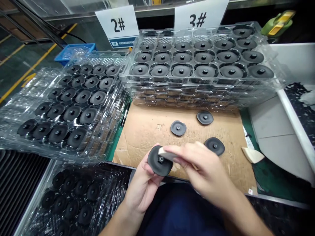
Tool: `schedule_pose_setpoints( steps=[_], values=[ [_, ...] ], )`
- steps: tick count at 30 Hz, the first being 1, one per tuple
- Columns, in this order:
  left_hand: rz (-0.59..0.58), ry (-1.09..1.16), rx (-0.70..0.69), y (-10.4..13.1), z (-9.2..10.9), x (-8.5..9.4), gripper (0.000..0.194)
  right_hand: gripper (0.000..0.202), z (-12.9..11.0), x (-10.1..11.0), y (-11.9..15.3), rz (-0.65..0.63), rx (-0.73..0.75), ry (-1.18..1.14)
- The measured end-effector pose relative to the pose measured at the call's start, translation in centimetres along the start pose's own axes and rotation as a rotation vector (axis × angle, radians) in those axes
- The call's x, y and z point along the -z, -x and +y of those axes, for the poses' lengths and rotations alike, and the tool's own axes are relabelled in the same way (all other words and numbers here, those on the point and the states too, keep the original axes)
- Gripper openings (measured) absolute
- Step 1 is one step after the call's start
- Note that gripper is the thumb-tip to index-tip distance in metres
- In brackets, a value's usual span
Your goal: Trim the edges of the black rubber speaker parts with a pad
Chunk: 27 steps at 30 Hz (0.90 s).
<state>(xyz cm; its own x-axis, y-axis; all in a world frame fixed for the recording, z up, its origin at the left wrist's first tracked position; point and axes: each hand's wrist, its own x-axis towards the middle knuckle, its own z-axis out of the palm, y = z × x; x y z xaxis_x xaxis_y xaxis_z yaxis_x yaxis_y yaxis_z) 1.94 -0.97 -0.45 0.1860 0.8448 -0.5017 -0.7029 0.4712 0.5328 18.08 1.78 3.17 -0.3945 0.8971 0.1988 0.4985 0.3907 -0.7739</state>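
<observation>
My left hand point(145, 180) grips a black rounded disc point(157, 165) by its edge, its face with the small central hub turned up toward me. Pinched in my right hand point(204, 167) is a pale, whitish wedge-like piece point(165, 153); its tip meets the disc close to the hub. What the piece is made of I cannot tell. Beyond my hands, three similar discs lie on the cardboard sheet point(137, 127): one on the left point(178, 128), one farther back point(205, 117) and one near my right hand point(214, 146).
Stacked clear trays point(201, 82) full of black discs stand behind the cardboard, with another stack point(95, 131) to the left. More discs sit in trays point(98, 177) lower left. A cream wedge point(253, 155) lies right, beside a white bin point(292, 121). A blue basket point(62, 56) stands back left.
</observation>
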Motion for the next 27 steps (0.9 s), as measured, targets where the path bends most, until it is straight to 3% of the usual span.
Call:
schedule_pose_setpoints(
  steps=[2,6,11,14,16,20,22,24,27],
  values=[
    [0.006,0.009,-0.011,-0.2,0.0,0.1,0.051,0.039,0.0,-0.2,-0.2,0.032,-0.049,0.016],
    [0.004,0.009,-0.018,-0.6,0.1,0.3,0.046,0.036,0.6,-0.8,-0.8,0.062,0.036,-0.109],
    [0.028,0.080,-0.033,-0.5,0.7,0.9,0.050,0.026,4.8,-2.7,0.8,0.069,-0.257,-0.138],
    [0.030,0.091,-0.029,-0.3,1.2,1.2,0.047,0.026,6.9,-4.3,2.8,0.031,-0.288,-0.074],
    [0.021,0.072,-0.033,-0.3,1.2,1.1,0.047,0.026,7.0,-4.7,3.3,0.019,-0.295,-0.058],
    [-0.011,0.007,-0.091,-0.3,0.8,0.4,0.052,0.030,3.4,-3.1,1.4,0.175,-0.293,-0.043],
    [-0.015,-0.025,-0.105,-0.2,0.7,-0.1,0.055,0.033,0.6,-2.3,0.1,0.284,-0.151,-0.050],
    [-0.014,-0.024,-0.073,0.0,0.7,-0.3,0.050,0.033,-1.7,-2.1,-0.7,0.270,0.036,-0.072],
    [0.004,-0.013,-0.099,0.0,0.9,-0.1,0.039,0.030,-3.3,-2.5,-1.1,0.100,0.160,-0.123]
  ],
)
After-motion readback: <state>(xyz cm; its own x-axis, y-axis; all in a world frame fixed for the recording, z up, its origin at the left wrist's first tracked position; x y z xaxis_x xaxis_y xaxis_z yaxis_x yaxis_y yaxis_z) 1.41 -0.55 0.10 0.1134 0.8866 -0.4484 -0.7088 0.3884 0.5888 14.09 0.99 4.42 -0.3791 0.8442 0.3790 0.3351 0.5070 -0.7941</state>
